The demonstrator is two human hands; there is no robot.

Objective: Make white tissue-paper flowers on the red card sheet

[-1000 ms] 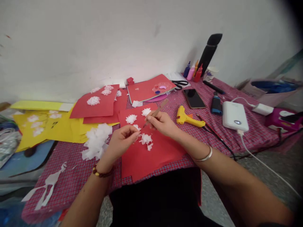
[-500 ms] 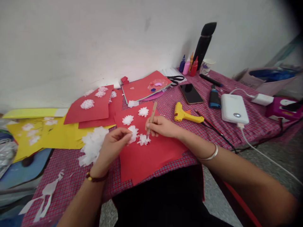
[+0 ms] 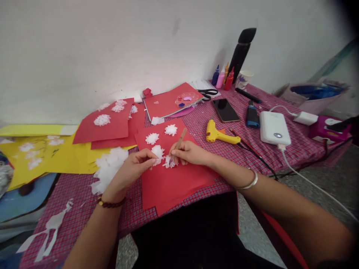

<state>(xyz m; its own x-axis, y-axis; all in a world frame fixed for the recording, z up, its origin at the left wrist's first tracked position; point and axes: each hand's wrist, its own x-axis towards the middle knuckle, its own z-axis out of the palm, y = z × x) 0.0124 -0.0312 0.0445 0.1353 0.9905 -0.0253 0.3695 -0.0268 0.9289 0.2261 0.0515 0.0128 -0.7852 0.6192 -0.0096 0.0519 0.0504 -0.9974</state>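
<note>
Now the right hand (image 3: 189, 152) has a brown stick (image 3: 181, 139) in its grip, and the lower end has come down to the lowest white tuft (image 3: 168, 162) on the red sheet (image 3: 179, 186), having been higher up between the hands. That puts the contact at this tuft, though the fingers partly hide the tip. The left hand (image 3: 134, 164) is at 9 o'clock from the right, its grip narrow, fingertips near the middle tuft (image 3: 157, 152); whether they pinch a scrap, I cannot tell. Two more tufts lie on the sheet toward 11 and 12 o'clock, the left one (image 3: 152, 138) slightly nearer than the right one (image 3: 171, 129). Just beyond the left wrist, at 10 o'clock, sits a loose white pile (image 3: 110, 166). On the checked tabletop (image 3: 74, 190), a yellow glue gun (image 3: 221, 137) lies at 2 o'clock from the right hand, with a phone (image 3: 226, 110) beyond it.
</note>
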